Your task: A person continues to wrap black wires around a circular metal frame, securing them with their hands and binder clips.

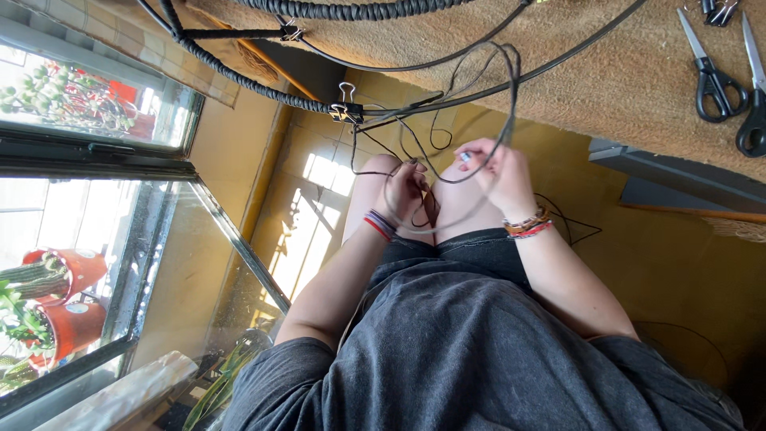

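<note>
In the head view, the left hand (405, 194) is curled shut around thin dark cord (479, 104), pinching the strands near the knees. The right hand (499, 172), just beside it and slightly higher, is closed with its fingertips (471, 152) nipping the same cord, which loops up above both hands. Above the left hand a binder clip (347, 108) grips a thicker braided cord (239, 76) that runs off to the upper left. Well away to the right hand's upper right, two pairs of black-handled scissors (718, 80) lie on the mat-covered bench (606, 72). Both wrists carry woven bracelets (528, 226)
</note>
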